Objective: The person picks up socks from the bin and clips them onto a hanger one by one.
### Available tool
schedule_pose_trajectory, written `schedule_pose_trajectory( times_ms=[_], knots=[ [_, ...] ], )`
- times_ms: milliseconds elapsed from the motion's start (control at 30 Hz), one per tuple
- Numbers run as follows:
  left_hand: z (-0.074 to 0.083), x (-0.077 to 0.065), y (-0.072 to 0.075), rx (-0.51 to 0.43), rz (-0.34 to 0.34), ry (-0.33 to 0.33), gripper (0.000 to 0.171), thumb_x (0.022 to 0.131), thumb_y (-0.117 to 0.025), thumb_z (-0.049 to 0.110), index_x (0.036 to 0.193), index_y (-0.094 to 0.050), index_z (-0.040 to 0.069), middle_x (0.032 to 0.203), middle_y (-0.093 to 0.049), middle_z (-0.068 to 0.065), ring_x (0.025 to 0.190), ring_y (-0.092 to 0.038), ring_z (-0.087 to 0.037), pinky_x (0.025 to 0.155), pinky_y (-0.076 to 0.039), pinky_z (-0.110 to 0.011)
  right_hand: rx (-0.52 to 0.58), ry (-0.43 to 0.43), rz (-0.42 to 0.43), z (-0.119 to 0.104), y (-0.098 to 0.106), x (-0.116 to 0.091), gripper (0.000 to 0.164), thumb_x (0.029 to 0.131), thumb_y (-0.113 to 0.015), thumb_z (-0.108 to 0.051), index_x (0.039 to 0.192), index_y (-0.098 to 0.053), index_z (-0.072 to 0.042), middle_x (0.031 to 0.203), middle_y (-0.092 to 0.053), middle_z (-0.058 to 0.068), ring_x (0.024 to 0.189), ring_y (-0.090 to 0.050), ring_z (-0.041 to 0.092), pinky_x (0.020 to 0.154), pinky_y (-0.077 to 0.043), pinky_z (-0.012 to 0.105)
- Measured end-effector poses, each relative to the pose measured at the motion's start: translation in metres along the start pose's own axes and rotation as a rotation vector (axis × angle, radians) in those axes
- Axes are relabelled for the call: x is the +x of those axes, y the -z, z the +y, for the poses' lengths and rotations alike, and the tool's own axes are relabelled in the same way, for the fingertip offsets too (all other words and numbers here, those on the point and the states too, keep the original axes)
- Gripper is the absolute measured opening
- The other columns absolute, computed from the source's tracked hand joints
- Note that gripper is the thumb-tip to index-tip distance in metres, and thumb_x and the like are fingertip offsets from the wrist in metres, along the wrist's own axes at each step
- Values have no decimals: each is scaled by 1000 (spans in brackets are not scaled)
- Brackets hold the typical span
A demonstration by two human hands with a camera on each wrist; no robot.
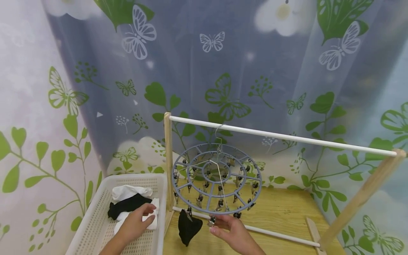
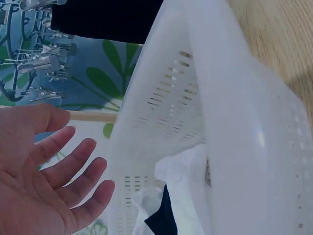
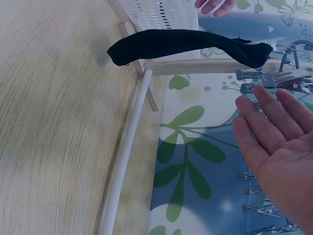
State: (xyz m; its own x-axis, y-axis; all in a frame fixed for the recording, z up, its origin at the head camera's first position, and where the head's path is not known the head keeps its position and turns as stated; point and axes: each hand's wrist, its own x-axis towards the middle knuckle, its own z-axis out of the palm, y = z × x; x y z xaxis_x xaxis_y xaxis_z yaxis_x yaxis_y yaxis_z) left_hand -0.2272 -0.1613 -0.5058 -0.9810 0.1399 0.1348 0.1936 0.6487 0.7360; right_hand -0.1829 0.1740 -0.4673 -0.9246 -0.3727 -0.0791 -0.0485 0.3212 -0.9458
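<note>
A grey round clip hanger (image 1: 208,194) hangs by its hook from the white rail, with many metal clips below its rings. One black sock (image 1: 188,228) dangles from a clip on its near side; in the right wrist view this sock (image 3: 186,45) stretches out from the clips. My right hand (image 1: 236,233) is at the hanger's near rim, its fingertips beside a metal clip (image 1: 211,221); its fingers look straight in the right wrist view. My left hand (image 1: 136,221) is over the white basket (image 1: 95,216), fingers relaxed and holding nothing. White and black socks (image 1: 132,204) lie in the basket.
A wooden stand with a white top rail (image 1: 280,135) and a lower white bar (image 1: 271,232) holds the hanger. It stands on a wooden table (image 1: 280,205). Behind it hangs a patterned curtain (image 1: 191,63) with butterflies and leaves.
</note>
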Motion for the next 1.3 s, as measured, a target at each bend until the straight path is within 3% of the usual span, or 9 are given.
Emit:
schedule_pose_trajectory(
  times_ms=[233, 467, 800, 1300],
  knots=[
    [-3, 8, 5, 28, -33, -36, 25, 82, -69, 4, 105, -60, 6, 100, -67, -9, 93, -62, -31, 81, -49, -49, -3, 24, -7, 0, -1, 1, 52, 95, -59, -30, 129, -49, 8, 125, -56, 28, 112, -55, 39, 90, -48, 52],
    [-5, 17, 9, 72, -46, -75, 26, 80, -70, 2, 104, -61, 5, 101, -68, -18, 93, -61, -35, 81, -49, -51, 3, 37, -5, 2, 0, 0, 49, 96, -58, -27, 128, -49, 9, 122, -58, 27, 110, -57, 38, 89, -49, 51],
    [-6, 29, 14, 119, -78, -106, 28, 78, -72, 3, 104, -61, 6, 97, -69, -16, 95, -63, -38, 80, -49, -53, 18, 79, -10, 3, 1, 1, 41, 95, -59, -26, 126, -54, -1, 121, -60, 21, 105, -60, 29, 90, -50, 46],
    [-20, 47, 10, 280, -189, -23, 25, 78, -73, 3, 99, -61, 7, 97, -67, -18, 90, -62, -35, 74, -49, -50, 20, 103, -6, 6, -1, -2, 34, 96, -58, -22, 123, -56, -2, 120, -61, 23, 105, -61, 28, 86, -52, 39]
  ],
)
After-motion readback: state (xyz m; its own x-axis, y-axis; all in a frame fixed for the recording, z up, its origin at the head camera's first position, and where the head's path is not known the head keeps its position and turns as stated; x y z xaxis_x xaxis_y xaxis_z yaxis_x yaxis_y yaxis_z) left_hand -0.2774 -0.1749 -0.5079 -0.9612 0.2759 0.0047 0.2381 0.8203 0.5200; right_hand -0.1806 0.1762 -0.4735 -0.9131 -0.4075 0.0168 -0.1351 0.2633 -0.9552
